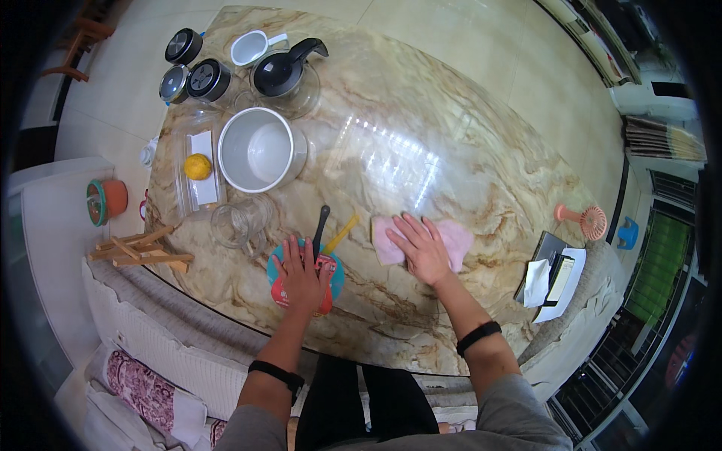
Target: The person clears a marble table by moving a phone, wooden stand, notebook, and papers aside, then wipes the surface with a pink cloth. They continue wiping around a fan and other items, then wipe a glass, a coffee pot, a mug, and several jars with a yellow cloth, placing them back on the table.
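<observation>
My left hand (301,283) rests with fingers spread on a red packet (280,295), which lies over a round blue thing (338,279). A long black handle (322,225) and a yellow stick-like handle (342,233) stick out beyond the fingers; their other ends are hidden. To the right, my right hand (423,252) lies flat on a pink cloth (455,240), pressing it against the marble-patterned table (466,165). Its fingers are stretched out and slightly apart. A clear glass mug (235,225) lies left of my left hand.
A large white pot (257,154), a black-lidded glass pitcher (282,75), a white mug (250,49) and several lidded jars (208,80) stand at the far left. A yellow fruit (198,167) sits near them. At right are a pink handheld fan (590,222) and papers (560,289).
</observation>
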Demonstrator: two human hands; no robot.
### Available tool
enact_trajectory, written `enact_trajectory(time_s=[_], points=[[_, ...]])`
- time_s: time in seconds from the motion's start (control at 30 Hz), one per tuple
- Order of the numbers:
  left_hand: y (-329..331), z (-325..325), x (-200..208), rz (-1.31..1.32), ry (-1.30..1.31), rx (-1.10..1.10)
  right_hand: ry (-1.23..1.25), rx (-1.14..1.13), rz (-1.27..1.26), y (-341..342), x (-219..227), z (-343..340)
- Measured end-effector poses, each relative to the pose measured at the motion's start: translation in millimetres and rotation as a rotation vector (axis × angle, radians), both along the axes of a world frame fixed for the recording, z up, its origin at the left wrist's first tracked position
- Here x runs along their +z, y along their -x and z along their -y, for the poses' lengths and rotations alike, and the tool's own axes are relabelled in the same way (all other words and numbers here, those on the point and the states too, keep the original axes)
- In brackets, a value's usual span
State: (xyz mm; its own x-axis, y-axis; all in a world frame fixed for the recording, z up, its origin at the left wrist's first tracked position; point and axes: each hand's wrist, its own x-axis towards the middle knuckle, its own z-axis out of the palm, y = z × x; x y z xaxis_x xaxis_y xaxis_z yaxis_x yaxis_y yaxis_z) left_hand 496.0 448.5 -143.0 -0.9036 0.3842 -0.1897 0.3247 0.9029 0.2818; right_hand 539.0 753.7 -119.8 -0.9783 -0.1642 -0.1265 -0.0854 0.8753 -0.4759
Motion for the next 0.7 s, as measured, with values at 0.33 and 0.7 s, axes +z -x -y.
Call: enact_trajectory(time_s=[0.33,0.7], points=[[-5.9,3.6,-16.0,-0.094,0.039,-0.014,-0.13,-0.264,-0.292,240.9,-39.8,-27.9],[-6.1,1.7,-10.6,-0.012,0.056,0.018,0.063,0.301,-0.045,153.0,-8.0,36.5]])
